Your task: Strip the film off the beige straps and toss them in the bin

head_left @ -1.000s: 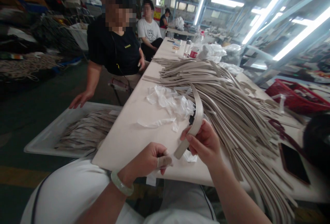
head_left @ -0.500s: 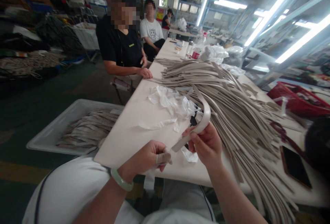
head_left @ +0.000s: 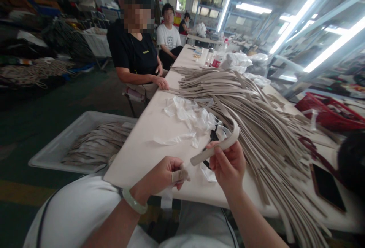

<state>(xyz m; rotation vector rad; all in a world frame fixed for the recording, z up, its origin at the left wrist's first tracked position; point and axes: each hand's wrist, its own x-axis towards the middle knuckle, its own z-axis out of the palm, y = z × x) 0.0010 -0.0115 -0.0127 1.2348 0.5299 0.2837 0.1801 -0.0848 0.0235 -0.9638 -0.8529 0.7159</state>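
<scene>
My right hand (head_left: 228, 164) pinches a beige strap (head_left: 216, 148) near its cut end. The strap curves up and back toward a large pile of similar straps (head_left: 256, 122) on the table. Left of that end, with a small gap between, my left hand (head_left: 168, 172) is closed, its thumb wrapped in a pale covering. A translucent white strip of film (head_left: 167, 198) hangs below the left hand, gripped in its fingers. Crumpled white film scraps (head_left: 191, 113) lie on the table beyond my hands.
The white table (head_left: 137, 149) runs away from me. A white bin (head_left: 82, 118) of straps stands at left. A person (head_left: 137, 54) sits at the table's left edge, one hand on strap ends. At right lie a phone (head_left: 327, 187) and a red basket (head_left: 327, 111).
My right hand has shifted slightly, and the strap's bend has swung to the right. The left hand stays nearly in place with the film strip.
</scene>
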